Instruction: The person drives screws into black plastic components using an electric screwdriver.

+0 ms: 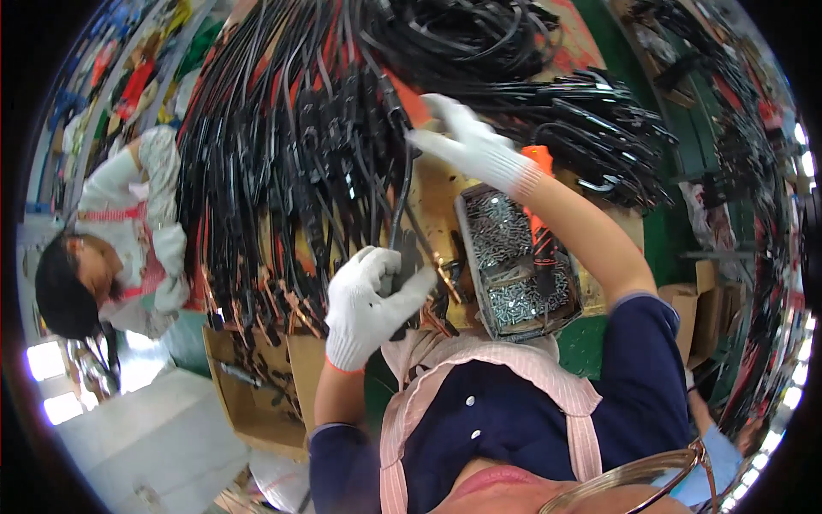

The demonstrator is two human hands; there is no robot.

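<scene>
My left hand (368, 300), in a white knit glove, is closed round a black cable (399, 210) close to the table's near edge. Dark connector parts and a bare copper end (446, 276) show just beside its fingers. My right hand (475, 150), gloved the same way, reaches out flat with fingers apart. Its tips lie against or just over the upper part of the cables; contact is hard to tell. Many black cables with moulded connectors (321, 120) spread over the table, their copper ends toward me.
A divided metal tray (575, 321) of screws stands at the right, with an orange-and-black power screwdriver (539, 218) over it. Coiled black cables (462, 38) and another bundle (599, 128) lie beyond. An open cardboard box (257, 420) sits below the table edge; a co-worker (128, 231) is at left.
</scene>
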